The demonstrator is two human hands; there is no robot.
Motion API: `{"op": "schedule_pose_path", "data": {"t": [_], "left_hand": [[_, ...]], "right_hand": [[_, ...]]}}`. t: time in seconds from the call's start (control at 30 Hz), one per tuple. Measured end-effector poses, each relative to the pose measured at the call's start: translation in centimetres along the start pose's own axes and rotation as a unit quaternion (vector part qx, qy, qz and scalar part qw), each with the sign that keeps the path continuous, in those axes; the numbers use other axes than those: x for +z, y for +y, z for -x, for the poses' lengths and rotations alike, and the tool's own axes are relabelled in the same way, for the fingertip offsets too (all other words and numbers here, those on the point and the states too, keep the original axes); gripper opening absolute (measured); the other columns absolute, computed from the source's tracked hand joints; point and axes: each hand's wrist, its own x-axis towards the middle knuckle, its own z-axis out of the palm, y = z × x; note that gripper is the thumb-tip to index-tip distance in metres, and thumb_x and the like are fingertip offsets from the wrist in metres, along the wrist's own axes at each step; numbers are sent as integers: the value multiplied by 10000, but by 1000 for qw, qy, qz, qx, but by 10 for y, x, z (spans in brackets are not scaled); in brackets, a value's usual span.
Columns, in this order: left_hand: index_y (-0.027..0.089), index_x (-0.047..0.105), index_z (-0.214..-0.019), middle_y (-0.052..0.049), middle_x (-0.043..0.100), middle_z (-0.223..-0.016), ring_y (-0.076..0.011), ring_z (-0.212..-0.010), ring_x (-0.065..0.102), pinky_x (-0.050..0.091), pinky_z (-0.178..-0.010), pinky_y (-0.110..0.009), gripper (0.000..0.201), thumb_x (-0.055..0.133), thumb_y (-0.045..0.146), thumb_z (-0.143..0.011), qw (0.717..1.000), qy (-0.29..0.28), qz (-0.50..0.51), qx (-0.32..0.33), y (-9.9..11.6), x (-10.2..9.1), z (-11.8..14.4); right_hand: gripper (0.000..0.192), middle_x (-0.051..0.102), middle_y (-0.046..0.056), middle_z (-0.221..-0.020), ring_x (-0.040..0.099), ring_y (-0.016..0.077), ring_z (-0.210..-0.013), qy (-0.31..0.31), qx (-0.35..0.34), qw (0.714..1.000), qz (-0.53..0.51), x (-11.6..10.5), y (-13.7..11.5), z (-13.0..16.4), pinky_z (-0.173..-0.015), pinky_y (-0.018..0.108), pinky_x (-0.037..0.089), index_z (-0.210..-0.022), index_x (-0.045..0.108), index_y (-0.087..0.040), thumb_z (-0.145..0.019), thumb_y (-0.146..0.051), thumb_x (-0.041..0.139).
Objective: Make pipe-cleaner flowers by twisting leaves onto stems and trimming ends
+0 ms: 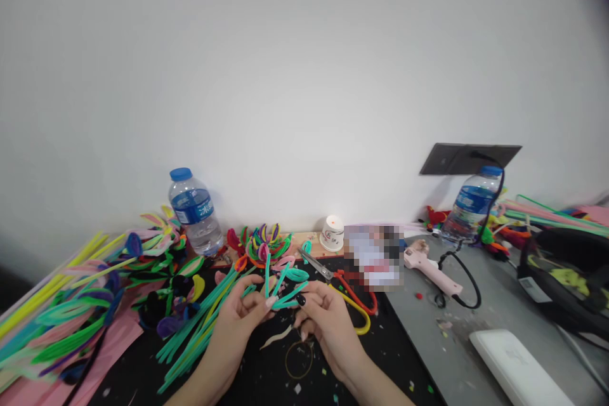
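Little writing can be read: the water bottle (pixel 195 210) at the left carries a blue label with white characters too small to make out, the second water bottle (pixel 469 204) at the right has a blue label equally unreadable, and the small white paper cup (pixel 332 232) by the wall shows a red mark that cannot be read; a printed sheet (pixel 373 256) beside it is blurred. The left hand (pixel 236 312) is curled with fingers pinched on a bent teal pipe cleaner (pixel 284 285), which sits just above the black mat (pixel 266 380) at the middle of the table, between both hands. The right hand (pixel 328 319) is also closed on the same pipe cleaner, thumb and forefinger gripping its looped end. A bundle of teal pipe cleaners (pixel 200 330) lies just left of the left hand. Scissors (pixel 333 276) with red and yellow handles lie just behind the right hand, and a pink glue gun (pixel 431 269) rests further right on the grey table (pixel 428 342).
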Motion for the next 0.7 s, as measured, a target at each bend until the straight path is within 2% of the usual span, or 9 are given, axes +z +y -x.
{"op": "schedule_pose_path", "data": {"t": [0.07, 0.17, 0.27, 0.37, 0.47, 0.6, 0.7], "left_hand": [[198, 502, -942, 71, 554, -555, -116, -579, 569, 483, -632, -227, 423, 749, 297, -614, 1000, -7, 2, -1, -3, 1, 1], [190, 506, -936, 54, 583, -578, -122, -594, 585, 482, -642, -234, 392, 738, 295, -638, 1000, -31, -4, -3, -6, 0, 2], [177, 520, -918, 35, 606, -607, -131, -621, 597, 489, -655, -249, 360, 731, 296, -651, 999, -47, -9, -4, -8, -2, 1], [169, 543, -905, 36, 604, -601, -128, -613, 592, 500, -656, -253, 353, 738, 297, -639, 1000, -29, -10, -1, -8, -3, 0], [162, 573, -894, 35, 608, -592, -129, -608, 591, 508, -648, -247, 351, 745, 307, -624, 1000, -9, -19, -1, -7, -3, 0], [154, 620, -827, 5, 651, -635, -150, -638, 608, 517, -630, -248, 329, 760, 334, -589, 999, 6, -46, -6, -5, -3, 0], [146, 652, -738, -19, 676, -682, -159, -655, 618, 518, -622, -243, 274, 761, 342, -581, 997, -3, -77, -11, -3, -2, 1]], "right_hand": [[254, 587, 0, -640, 561, 98, -527, -16, 24, 997, -70, 4, -1, 2, -438, 174, 422, -830, 608, -126, -649, -256, 730], [241, 614, 8, -625, 584, 93, -546, -15, 41, 992, -121, 5, -2, 3, -503, 176, 462, -819, 656, -116, -623, -210, 761], [232, 662, 34, -681, 615, 99, -609, -3, 49, 990, -136, 4, -2, 3, -597, 188, 490, -814, 686, -123, -609, -186, 776], [238, 684, 66, -728, 631, 115, -660, 8, 42, 992, -120, 3, -1, 3, -640, 205, 500, -822, 705, -112, -623, -224, 773], [227, 663, 63, -666, 607, 109, -605, 6, 17, 997, -81, 3, 0, 2, -593, 208, 499, -776, 713, -96, -674, -297, 736], [231, 579, 9, -542, 481, 54, -434, -3, -7, 998, -59, 5, 1, 2, -434, 167, 428, -610, 680, -99, -678, -315, 725], [209, 585, 5, -551, 467, 57, -415, -1, 0, 998, -69, 5, 0, 1, -411, 176, 423, -702, 699, -112, -666, -315, 731]]}}
